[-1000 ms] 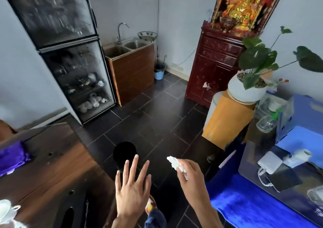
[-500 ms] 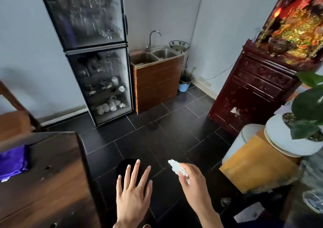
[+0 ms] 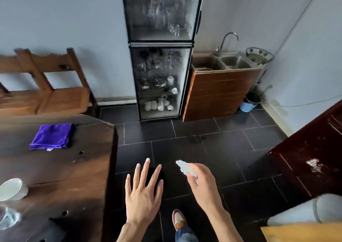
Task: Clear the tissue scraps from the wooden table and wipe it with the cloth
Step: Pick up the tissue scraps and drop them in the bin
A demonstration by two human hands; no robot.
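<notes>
My right hand [image 3: 200, 183] pinches a white tissue scrap [image 3: 183, 166] and holds it over the dark tiled floor, right of the wooden table [image 3: 70, 171]. My left hand [image 3: 143, 191] hovers flat with its fingers spread above a round black opening [image 3: 154, 175] on the floor, beside the table's right edge. A folded purple cloth [image 3: 51, 136] lies on the table's far part, with a small white scrap [image 3: 49, 149] at its near edge.
A white cup [image 3: 12, 189] and a glass [image 3: 9, 218] stand at the table's left. Wooden chairs [image 3: 53, 89] sit behind it. A glass cabinet [image 3: 159, 56], a sink unit [image 3: 220, 86], a blue basket [image 3: 249, 104] and a dark red cabinet [image 3: 311, 160] ring the floor.
The view has swung left, bringing the wooden table and purple cloth into sight. Both hands keep their pose, the right still pinching the scrap.
</notes>
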